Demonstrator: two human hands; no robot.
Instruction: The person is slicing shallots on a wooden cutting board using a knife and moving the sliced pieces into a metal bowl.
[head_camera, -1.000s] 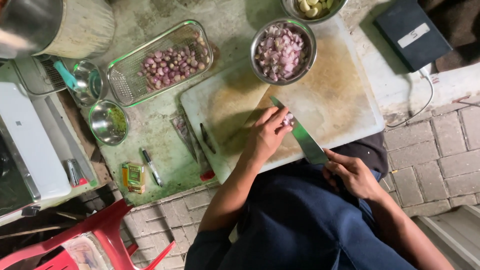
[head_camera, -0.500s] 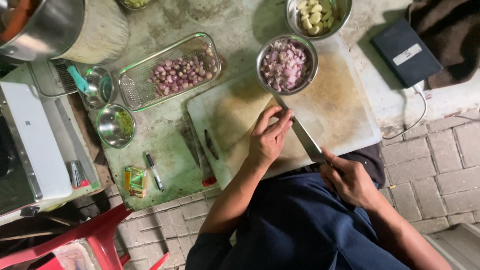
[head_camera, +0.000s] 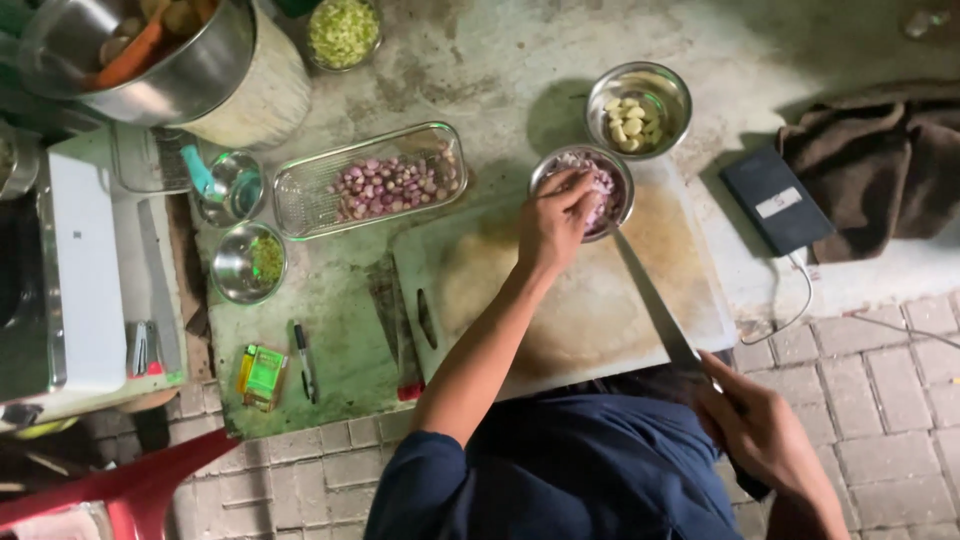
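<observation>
My left hand (head_camera: 555, 215) reaches over the pale cutting board (head_camera: 590, 320) into a steel bowl (head_camera: 545, 172) of chopped pink shallot. Its fingers are bunched, with the tips down among the pieces. My right hand (head_camera: 760, 435) is near my body at the board's near right corner, closed on the handle of a long knife (head_camera: 655, 310). The blade lies flat across the board and points toward the bowl. Just beyond stands a second steel bowl of peeled garlic cloves (head_camera: 640, 105).
A glass tray of whole shallots (head_camera: 370, 180) lies left of the board, beside small steel bowls (head_camera: 250, 262). Behind them are a big pot (head_camera: 160, 60) and a bowl of chopped greens (head_camera: 342, 30). A dark cabled device (head_camera: 775, 200) and a brown cloth (head_camera: 880, 160) lie at the right.
My left hand has left the middle of the board and moved up into the bowl of chopped shallot. The knife has drawn back toward my body, and its blade now rests on the board.
</observation>
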